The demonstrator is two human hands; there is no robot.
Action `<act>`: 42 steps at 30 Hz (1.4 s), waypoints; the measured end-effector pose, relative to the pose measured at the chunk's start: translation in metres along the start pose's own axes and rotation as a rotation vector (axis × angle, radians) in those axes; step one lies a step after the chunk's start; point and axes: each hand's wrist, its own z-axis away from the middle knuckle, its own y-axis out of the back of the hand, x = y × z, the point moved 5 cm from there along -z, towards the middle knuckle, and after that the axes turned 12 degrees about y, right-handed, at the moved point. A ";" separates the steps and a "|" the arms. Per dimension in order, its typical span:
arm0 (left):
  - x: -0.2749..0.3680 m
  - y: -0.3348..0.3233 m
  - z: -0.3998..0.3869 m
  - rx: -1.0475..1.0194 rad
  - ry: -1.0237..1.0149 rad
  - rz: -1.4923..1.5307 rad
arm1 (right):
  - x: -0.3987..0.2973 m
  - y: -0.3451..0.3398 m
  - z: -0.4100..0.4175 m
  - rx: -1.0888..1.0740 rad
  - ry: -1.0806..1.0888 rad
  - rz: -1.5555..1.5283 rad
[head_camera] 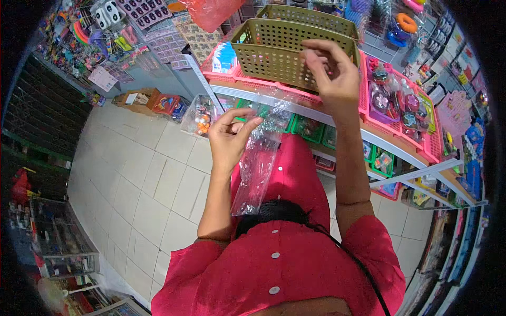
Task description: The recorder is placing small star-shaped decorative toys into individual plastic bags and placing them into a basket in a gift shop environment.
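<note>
My left hand [233, 134] pinches a long clear plastic bag [259, 166] between thumb and fingers. The bag hangs down in front of my red buttoned clothing, its lower end near a black waist bag [272, 211]. My right hand [332, 71] is raised in front of an olive perforated plastic basket [272, 65], fingers bent and apart. I see nothing in it; whether the fingertips touch the basket I cannot tell. A second olive basket [312, 17] stands just behind the first. Both rest over pink plastic trays [253, 81] on a shelf.
Packaged hair accessories [381, 98] fill pink trays on the right. Green trays [308, 128] sit on the level below. A metal upright [203, 83] rises at the shelf's left end, near a clear bin [195, 114] and a cardboard box [136, 98] on the tiled floor [146, 177].
</note>
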 end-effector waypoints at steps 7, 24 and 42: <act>0.003 0.001 -0.001 0.068 -0.099 -0.016 | -0.027 -0.032 0.020 -0.507 0.439 0.491; 0.002 0.004 0.005 0.152 -0.090 -0.015 | -0.017 -0.039 0.033 -0.531 0.403 0.398; -0.021 0.016 0.009 -0.298 0.018 -0.280 | 0.015 -0.004 0.004 -0.617 -0.191 -0.019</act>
